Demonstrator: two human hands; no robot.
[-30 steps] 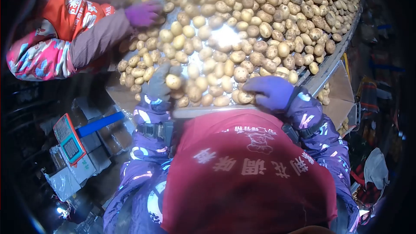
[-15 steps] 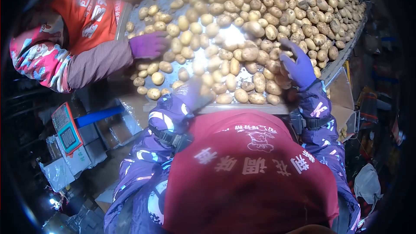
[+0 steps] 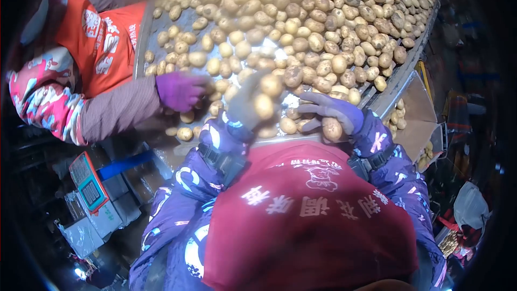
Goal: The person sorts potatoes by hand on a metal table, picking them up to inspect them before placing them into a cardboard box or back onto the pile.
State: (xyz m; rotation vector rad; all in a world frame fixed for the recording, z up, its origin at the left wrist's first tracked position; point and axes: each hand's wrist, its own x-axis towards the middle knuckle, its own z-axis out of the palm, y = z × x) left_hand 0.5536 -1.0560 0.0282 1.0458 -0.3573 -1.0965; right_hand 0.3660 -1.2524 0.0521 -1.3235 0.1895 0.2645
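My left hand, in a purple-grey glove, is over the near part of the potato table, smeared by motion. Two potatoes lie against its right side; its fingers are too blurred to show a grip. To the right, my right hand wears a purple glove with its fingers stretched out and spread. A potato shows beside the palm, near the table's front edge. Loose potatoes lie on the surface just beyond both hands.
A heap of potatoes covers the far and right side. At left, a co-worker's purple-gloved hand touches potatoes. A cardboard box with potatoes stands at right. A scale display and wrapped cartons stand at lower left.
My right hand has come left and nearer to my body. My left hand has shifted slightly, with potatoes now against it. Fewer potatoes lie along the front edge.
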